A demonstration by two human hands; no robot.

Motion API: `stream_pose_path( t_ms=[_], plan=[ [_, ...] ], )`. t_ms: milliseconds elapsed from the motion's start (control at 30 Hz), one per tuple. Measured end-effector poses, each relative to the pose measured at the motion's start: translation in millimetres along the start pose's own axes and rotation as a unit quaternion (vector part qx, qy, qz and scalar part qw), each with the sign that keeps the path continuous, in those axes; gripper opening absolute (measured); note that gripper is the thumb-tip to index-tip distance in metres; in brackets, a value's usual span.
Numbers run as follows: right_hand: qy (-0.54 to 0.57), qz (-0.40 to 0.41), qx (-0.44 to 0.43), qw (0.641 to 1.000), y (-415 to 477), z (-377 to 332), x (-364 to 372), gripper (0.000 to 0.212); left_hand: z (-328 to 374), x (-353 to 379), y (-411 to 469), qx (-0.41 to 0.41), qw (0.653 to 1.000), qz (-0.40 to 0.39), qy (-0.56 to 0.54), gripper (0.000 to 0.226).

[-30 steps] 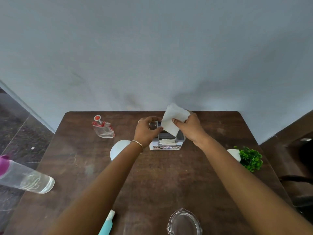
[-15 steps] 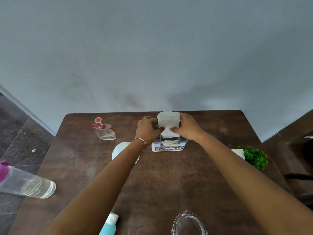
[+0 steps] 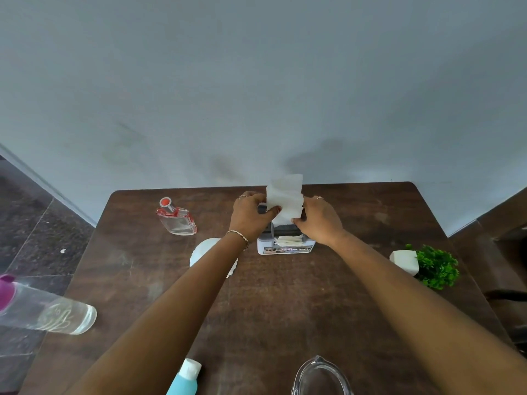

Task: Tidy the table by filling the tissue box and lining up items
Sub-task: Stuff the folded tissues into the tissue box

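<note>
A small grey-and-white tissue box (image 3: 286,246) stands near the far edge of the brown table (image 3: 285,309), with folded white tissues showing in its front opening. Above it I hold a white tissue (image 3: 285,201) upright, stretched between both hands. My left hand (image 3: 249,216) pinches its left edge and my right hand (image 3: 320,219) pinches its right and lower edge. The tissue's bottom is just over the box top.
A flat glass bottle with a red cap (image 3: 176,220) lies at the far left. A white scalloped dish (image 3: 204,252) sits under my left forearm. A potted green plant (image 3: 427,265) lies on its side at the right. A clear bottle (image 3: 48,309), blue tube (image 3: 185,377) and glass jug (image 3: 322,377) lie nearer me.
My left hand left the box and took the tissue's left edge. The tissue went from tilted in the right hand alone to upright and spread between both hands over the box.
</note>
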State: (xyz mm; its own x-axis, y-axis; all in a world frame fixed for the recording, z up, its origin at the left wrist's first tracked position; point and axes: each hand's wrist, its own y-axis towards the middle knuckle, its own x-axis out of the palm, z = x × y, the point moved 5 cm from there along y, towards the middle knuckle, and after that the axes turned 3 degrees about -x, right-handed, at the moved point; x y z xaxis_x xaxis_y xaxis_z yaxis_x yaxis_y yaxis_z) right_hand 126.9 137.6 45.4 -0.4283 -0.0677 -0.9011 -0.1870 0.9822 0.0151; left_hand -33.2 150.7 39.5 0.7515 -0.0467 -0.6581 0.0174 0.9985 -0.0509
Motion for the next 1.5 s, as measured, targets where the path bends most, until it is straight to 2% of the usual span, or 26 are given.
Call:
stream_pose_path(
  t_ms=[133, 400, 633, 733, 800, 933, 1000, 1133, 1267, 1367, 1500],
  plan=[
    [-0.080, 0.019, -0.013, 0.997, 0.9, -2.7, 0.3, 0.031, 3.6, -4.7, -2.4, 0.008, 0.999, 0.015, -0.032, 0.038],
    [-0.094, 0.009, 0.016, 0.995, -3.2, 7.1, 2.2, 0.038, 4.7, -6.1, -3.5, 0.004, 1.000, -0.006, -0.018, 0.030],
    [0.014, 0.030, 0.081, 0.996, -8.2, 11.2, -0.4, 0.063, 12.2, -2.2, -5.2, 0.011, 0.999, -0.026, -0.021, 0.030],
    [0.060, 0.040, 0.125, 0.990, -9.6, 17.9, 1.2, 0.064, 12.2, 0.7, -4.8, 0.012, 0.999, -0.037, -0.033, 0.030],
    [0.071, 0.049, 0.136, 0.987, -11.5, 19.8, 1.1, 0.061, 11.6, 0.9, -5.5, 0.010, 0.999, -0.041, -0.019, 0.037],
    [0.085, 0.068, 0.115, 0.987, -14.9, 13.9, -2.8, 0.046, 6.3, 3.4, -7.6, -0.009, 0.996, -0.062, 0.061, 0.052],
    [0.068, 0.067, 0.097, 0.991, -14.2, 12.2, -3.1, 0.046, 5.2, 6.5, -8.9, -0.011, 0.994, -0.072, 0.085, 0.053],
    [0.016, 0.019, 0.073, 0.997, -10.8, 13.5, 1.7, 0.057, 5.6, 11.5, -7.6, -0.016, 0.994, -0.047, 0.095, 0.041],
    [-0.009, 0.012, 0.061, 0.998, -10.2, 13.5, 1.4, 0.059, 8.6, 16.2, -5.9, -0.011, 0.986, -0.030, 0.165, 0.031],
    [-0.044, 0.020, 0.031, 0.998, -9.5, 9.4, 1.5, 0.052, 11.2, 18.1, -6.0, 0.000, 0.976, -0.025, 0.215, 0.024],
    [-0.074, 0.017, 0.002, 0.997, -9.7, 4.0, 1.8, 0.045, 12.9, 24.1, -4.6, 0.021, 0.962, -0.037, 0.270, 0.025]
  ],
)
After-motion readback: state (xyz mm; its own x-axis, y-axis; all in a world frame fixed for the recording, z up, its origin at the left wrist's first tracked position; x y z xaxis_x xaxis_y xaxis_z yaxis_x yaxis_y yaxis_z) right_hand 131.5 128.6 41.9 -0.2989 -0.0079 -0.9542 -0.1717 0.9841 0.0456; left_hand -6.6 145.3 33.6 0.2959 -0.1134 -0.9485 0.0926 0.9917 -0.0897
